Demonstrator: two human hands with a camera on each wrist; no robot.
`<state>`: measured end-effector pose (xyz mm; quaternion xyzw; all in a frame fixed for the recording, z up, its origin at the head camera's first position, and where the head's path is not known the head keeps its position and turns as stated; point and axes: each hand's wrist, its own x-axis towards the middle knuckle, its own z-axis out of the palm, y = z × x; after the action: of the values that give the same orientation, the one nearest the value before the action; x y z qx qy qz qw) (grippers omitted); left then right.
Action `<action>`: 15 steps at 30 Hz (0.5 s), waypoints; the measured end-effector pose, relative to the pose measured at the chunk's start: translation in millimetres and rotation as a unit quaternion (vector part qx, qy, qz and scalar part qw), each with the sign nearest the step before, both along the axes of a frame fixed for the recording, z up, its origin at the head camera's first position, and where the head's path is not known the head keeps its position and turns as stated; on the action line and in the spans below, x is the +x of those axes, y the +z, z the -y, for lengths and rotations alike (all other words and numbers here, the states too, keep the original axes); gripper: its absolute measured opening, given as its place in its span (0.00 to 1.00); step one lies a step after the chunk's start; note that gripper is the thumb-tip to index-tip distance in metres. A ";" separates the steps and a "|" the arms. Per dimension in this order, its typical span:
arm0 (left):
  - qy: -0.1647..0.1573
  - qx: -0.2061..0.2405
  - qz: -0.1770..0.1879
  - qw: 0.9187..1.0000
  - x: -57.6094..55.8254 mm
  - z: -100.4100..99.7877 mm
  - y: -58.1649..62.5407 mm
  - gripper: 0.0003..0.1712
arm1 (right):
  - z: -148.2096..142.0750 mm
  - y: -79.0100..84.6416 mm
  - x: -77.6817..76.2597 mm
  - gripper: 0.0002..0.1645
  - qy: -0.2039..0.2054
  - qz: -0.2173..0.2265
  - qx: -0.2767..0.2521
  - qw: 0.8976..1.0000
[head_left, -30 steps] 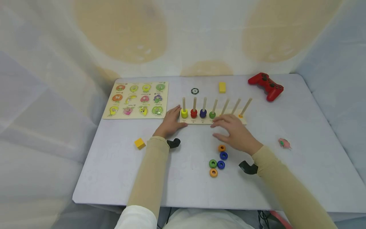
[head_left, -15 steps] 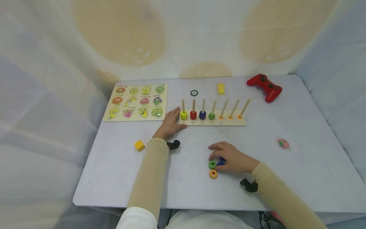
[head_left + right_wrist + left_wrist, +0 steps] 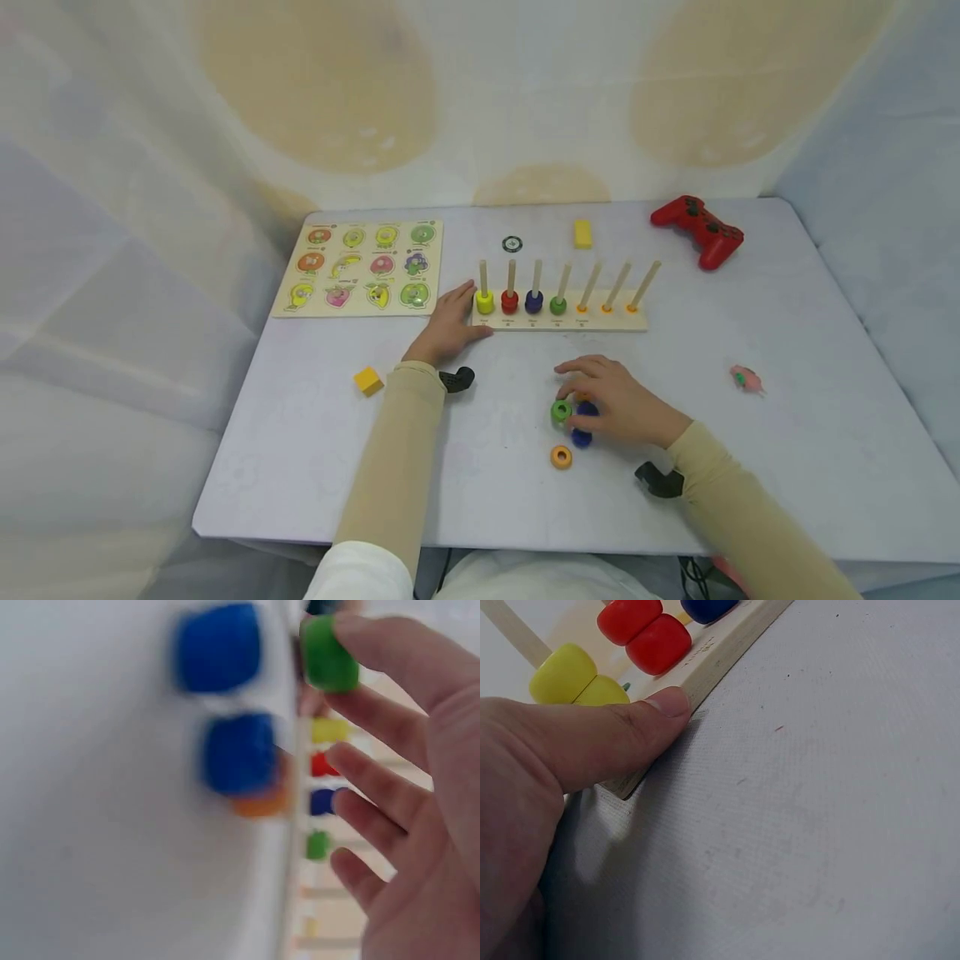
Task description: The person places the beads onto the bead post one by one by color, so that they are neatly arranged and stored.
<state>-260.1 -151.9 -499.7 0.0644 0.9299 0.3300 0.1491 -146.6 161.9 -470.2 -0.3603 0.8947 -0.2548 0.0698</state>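
Note:
My right hand (image 3: 622, 404) pinches a green ring bead (image 3: 330, 656) between thumb and forefinger, its other fingers spread. Two blue beads (image 3: 238, 754) and an orange bead (image 3: 259, 804) lie on the table just beside it. Nearer the front edge sits another orange bead (image 3: 561, 457). My left hand (image 3: 447, 325) grips the left end of a wooden peg board (image 3: 607, 321), its thumb (image 3: 637, 735) along the front edge. On the board's pegs are yellow beads (image 3: 485, 302), red beads (image 3: 658, 643), dark blue beads (image 3: 533, 302) and a green bead (image 3: 558, 306); the three right pegs are bare.
A fruit picture board (image 3: 360, 271) lies at the back left. Behind the peg board are a round token (image 3: 512, 243) and a yellow block (image 3: 582, 233). A red game controller (image 3: 699, 231), a small pink toy (image 3: 746, 379) and another yellow block (image 3: 368, 381) also lie around.
My right hand has drawn back from the peg board to the loose beads and lifted the green one from among them. The left hand stays on the board's end.

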 end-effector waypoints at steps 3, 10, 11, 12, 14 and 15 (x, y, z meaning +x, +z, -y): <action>0.000 0.000 0.000 1.000 -0.2 0.5 1.1 0.54 | -3.9 24.2 -21.6 0.16 -0.036 -0.036 -0.028 0.998; 0.002 -0.001 -0.009 1.000 -0.9 0.8 -1.2 0.54 | 1.1 76.2 -70.3 0.19 -0.139 -0.146 -0.108 0.973; 0.002 0.000 -0.010 1.000 -0.8 0.7 -1.9 0.54 | 3.6 80.2 -75.6 0.20 -0.154 -0.149 -0.105 0.971; 0.003 -0.001 -0.011 1.000 -1.0 0.5 -2.6 0.54 | 6.2 83.2 -80.7 0.20 -0.167 -0.149 -0.101 0.969; 0.005 -0.001 -0.010 1.000 -0.7 0.0 -3.4 0.54 | 10.4 85.5 -89.3 0.21 -0.193 -0.144 -0.080 0.967; 0.005 0.000 -0.009 1.000 -0.6 -0.4 -3.7 0.55 | 12.0 86.4 -92.0 0.21 -0.202 -0.139 -0.071 0.967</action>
<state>-260.7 -151.5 -503.4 0.0626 0.9316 0.3301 0.1390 -238.6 149.9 -383.8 -0.2080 0.9295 -0.2735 -0.1340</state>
